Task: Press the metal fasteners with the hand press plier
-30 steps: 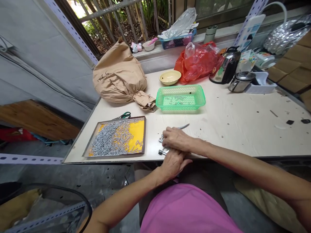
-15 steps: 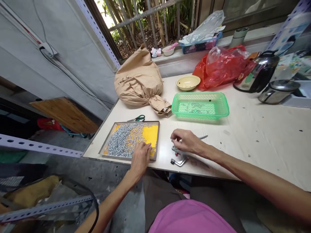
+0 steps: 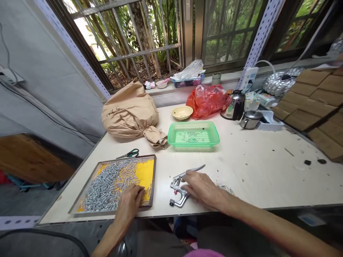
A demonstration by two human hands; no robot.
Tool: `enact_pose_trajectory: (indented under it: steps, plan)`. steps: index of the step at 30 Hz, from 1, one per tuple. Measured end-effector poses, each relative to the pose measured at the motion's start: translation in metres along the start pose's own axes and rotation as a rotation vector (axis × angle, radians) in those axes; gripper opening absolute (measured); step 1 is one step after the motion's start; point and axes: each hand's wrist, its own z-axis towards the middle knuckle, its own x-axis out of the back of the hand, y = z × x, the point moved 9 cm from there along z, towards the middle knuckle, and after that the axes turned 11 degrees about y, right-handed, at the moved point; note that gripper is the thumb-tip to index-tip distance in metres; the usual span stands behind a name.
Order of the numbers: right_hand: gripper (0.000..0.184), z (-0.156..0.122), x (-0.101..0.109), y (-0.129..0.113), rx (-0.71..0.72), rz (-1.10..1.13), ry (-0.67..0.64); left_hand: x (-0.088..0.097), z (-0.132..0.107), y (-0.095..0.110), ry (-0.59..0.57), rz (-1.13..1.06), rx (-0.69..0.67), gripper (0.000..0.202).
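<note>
My left hand point(image 3: 130, 203) rests in the yellow-bottomed tray point(image 3: 152, 178), its curled fingers among the many small silver metal parts point(image 3: 107, 185); what they pinch is hidden. My right hand point(image 3: 199, 187) lies over a small metal clamp-like tool point(image 3: 177, 191) on the pale table point(image 3: 254, 171), fingers bent on its long lever handle. A green plastic basket point(image 3: 214, 137) with several of the same metal parts stands beyond, in the table's middle.
Green-handled scissors point(image 3: 130, 154) lie behind the tray. A tied brown paper sack point(image 3: 128, 114), a yellow bowl point(image 3: 182, 112), a red plastic bag point(image 3: 206, 100), a kettle point(image 3: 234, 105) and a steel pot point(image 3: 250, 119) line the back. Cardboard point(image 3: 318, 103) is stacked at right.
My left hand left the tool, reached into the tray of metal parts and stays there. My right hand stayed at the tool. The camera tilted upward.
</note>
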Motion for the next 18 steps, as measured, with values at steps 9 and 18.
enact_pose_trajectory:
  steps: [9,18]
  plan:
    - [0.019,-0.044,-0.044,0.036,-0.066,-0.237,-0.140,-0.068,-0.023,0.073,-0.401,-0.514,0.507,0.031]
    - [0.021,-0.048,-0.039,0.042,-0.054,-0.259,-0.064,-0.108,-0.034,0.073,-0.509,-0.490,0.555,0.033]
